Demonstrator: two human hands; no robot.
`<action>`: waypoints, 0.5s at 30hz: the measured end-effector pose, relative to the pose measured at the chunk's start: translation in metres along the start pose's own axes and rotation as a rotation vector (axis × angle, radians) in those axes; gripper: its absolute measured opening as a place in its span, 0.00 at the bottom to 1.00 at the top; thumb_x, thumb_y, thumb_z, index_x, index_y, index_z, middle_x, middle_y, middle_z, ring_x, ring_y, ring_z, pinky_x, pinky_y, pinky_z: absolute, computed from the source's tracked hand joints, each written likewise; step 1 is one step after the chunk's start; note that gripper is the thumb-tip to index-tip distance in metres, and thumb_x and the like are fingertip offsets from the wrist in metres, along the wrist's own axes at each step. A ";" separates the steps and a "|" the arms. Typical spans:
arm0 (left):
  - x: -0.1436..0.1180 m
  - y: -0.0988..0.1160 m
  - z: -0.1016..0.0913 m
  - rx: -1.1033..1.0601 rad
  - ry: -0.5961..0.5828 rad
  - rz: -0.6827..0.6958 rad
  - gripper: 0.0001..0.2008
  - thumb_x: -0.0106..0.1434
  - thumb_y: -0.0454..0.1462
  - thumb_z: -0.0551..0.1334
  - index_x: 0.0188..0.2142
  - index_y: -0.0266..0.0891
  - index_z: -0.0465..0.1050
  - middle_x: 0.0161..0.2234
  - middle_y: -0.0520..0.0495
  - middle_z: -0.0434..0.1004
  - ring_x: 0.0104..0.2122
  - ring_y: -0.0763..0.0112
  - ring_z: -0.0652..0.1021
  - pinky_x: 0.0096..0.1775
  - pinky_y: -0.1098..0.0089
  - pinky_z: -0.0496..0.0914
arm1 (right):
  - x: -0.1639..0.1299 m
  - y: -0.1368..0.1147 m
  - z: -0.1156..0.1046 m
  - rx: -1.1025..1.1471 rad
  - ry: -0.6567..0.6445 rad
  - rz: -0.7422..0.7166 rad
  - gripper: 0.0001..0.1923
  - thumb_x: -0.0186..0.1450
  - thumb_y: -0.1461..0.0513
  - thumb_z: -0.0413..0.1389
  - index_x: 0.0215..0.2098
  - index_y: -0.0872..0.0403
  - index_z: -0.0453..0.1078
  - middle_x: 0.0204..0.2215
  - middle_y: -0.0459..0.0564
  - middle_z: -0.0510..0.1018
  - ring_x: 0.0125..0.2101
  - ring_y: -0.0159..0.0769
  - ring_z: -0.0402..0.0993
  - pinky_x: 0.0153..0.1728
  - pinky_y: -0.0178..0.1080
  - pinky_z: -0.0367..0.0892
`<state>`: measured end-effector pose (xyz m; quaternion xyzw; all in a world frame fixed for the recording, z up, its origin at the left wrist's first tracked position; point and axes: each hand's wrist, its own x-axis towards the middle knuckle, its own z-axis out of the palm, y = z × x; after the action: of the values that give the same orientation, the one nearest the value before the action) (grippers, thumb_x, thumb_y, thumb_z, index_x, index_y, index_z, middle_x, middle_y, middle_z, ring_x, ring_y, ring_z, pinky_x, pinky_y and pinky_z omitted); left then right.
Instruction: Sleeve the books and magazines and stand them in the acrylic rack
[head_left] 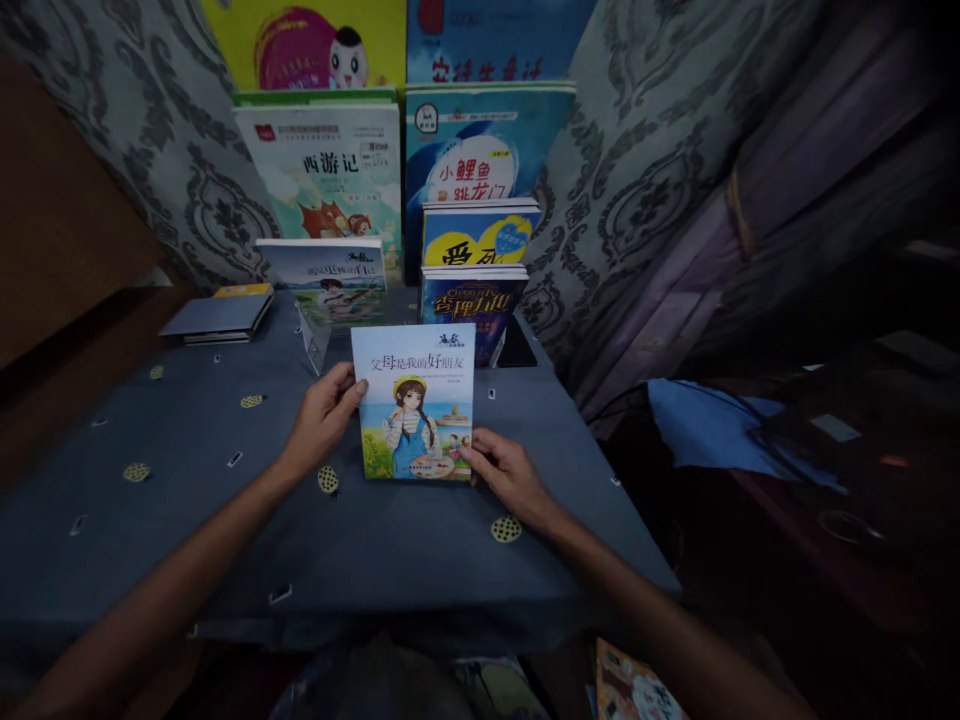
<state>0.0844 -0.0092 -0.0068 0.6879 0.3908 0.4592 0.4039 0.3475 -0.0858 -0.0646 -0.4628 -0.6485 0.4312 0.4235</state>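
We hold a children's paperback (pixel 413 401) upright near the middle of the desk (pixel 187 520), its cover, showing a girl in a yellow hat and blue dress, turned toward us. Our left hand (pixel 322 418) is closed on the book's left edge, thumb across the cover, while our right hand (pixel 505 470) pinches its lower right corner, fingers curled on the front. The book's bottom edge appears to rest on the dark blue cloth, which is dotted with small yellow roundels. Just behind it stand further books in tiered rows: a blue-covered title (pixel 474 310) to the right, a pale one (pixel 327 278) to the left, larger ones against the patterned curtain (pixel 637 180). A flat stack (pixel 219 314) lies at the far left.
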 end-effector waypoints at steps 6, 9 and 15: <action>0.015 -0.039 0.005 -0.181 -0.074 -0.330 0.28 0.54 0.53 0.70 0.45 0.40 0.64 0.25 0.56 0.74 0.22 0.73 0.75 0.24 0.74 0.71 | -0.001 -0.003 0.001 0.204 -0.043 0.211 0.21 0.62 0.44 0.62 0.32 0.52 0.68 0.21 0.41 0.74 0.18 0.28 0.67 0.19 0.32 0.66; 0.019 -0.057 0.010 -0.140 -0.110 -0.385 0.28 0.54 0.51 0.69 0.46 0.41 0.60 0.22 0.60 0.72 0.19 0.74 0.73 0.21 0.76 0.68 | -0.002 -0.002 0.001 0.239 -0.068 0.302 0.23 0.60 0.43 0.62 0.31 0.52 0.67 0.20 0.41 0.74 0.18 0.30 0.72 0.19 0.32 0.67; 0.022 -0.066 0.013 0.142 -0.206 -0.320 0.23 0.62 0.45 0.60 0.52 0.39 0.57 0.19 0.62 0.67 0.14 0.75 0.68 0.17 0.76 0.61 | 0.000 0.004 -0.001 0.213 -0.063 0.422 0.27 0.56 0.39 0.62 0.31 0.53 0.66 0.16 0.40 0.73 0.16 0.31 0.74 0.15 0.31 0.66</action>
<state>0.0917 0.0329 -0.0637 0.6871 0.4831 0.2876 0.4603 0.3493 -0.0851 -0.0678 -0.5273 -0.5010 0.5903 0.3500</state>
